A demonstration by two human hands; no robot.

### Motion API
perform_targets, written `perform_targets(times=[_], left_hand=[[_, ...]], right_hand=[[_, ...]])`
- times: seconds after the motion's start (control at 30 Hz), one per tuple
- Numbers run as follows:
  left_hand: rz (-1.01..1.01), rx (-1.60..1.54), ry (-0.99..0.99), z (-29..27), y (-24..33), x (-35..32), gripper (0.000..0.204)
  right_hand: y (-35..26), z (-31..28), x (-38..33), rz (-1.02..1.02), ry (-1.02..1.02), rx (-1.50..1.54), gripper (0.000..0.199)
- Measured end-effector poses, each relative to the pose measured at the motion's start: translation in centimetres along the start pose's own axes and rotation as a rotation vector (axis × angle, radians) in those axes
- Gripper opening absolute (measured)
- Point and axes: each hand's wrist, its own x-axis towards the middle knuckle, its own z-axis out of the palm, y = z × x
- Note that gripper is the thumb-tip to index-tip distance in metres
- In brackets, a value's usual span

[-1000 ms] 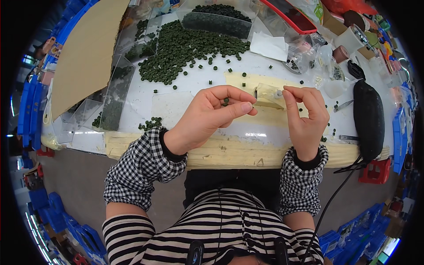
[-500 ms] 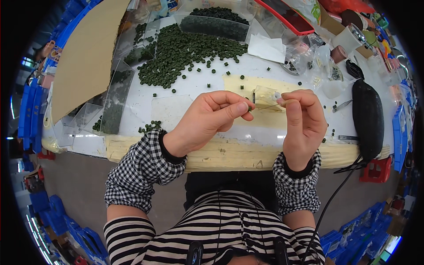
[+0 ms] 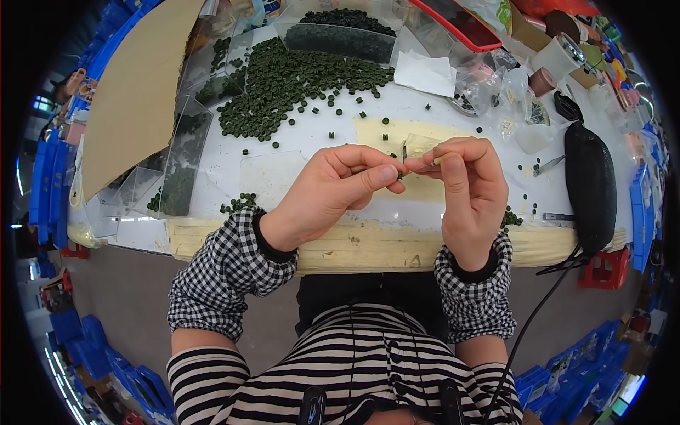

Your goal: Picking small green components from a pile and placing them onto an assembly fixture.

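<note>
My left hand [image 3: 322, 188] is closed in a pinch over the table, palm turned inward. At its fingertips shows a bit of a small dark green spool-shaped piece [image 3: 400, 175], mostly covered by the thumb and finger. My right hand [image 3: 471, 188] is closed too, thumb against index finger, its fingertips meeting those of the left. The thin strand it pinches is hardly visible now. Just beyond the fingers, a yellowish block [image 3: 419, 144] lies on a cream sheet [image 3: 370, 131]. A large heap of the green spool-shaped pieces [image 3: 283, 85] spreads over the white table to the left.
A clear bin [image 3: 340, 44] of green pieces stands at the back. Cardboard [image 3: 138, 99] covers clear trays at left. A red-edged phone [image 3: 460, 25], white paper [image 3: 425, 73], plastic bags, tweezers [image 3: 550, 164] and a black pouch [image 3: 590, 191] lie farther right. Padding [image 3: 354, 244] lines the near edge.
My right hand has moved left to meet the left fingertips, closing the gap the thin strand spanned. Green pieces near the right wrist have come into view. The left hand stays nearly still.
</note>
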Motion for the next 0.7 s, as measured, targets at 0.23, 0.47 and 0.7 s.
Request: perform_targets(times=[0.23,0.47,0.7], left_hand=[[-0.007,-0.010,-0.011,0.1,0.2,0.0,0.019],[-0.011,0.026,-0.001,0.3,0.4,-0.2,0.018],[-0.005,-0.009,-0.033,-0.1,0.2,-0.1,0.019]], right_hand=[[-0.2,-0.9,0.2,-0.043,0.185,-0.020,0.010],[0.4,-2.9,1.3,-0.367,0.303,-0.888,0.004],[0.5,-2.7,1.4,-0.307,0.123,-1.071,0.010]])
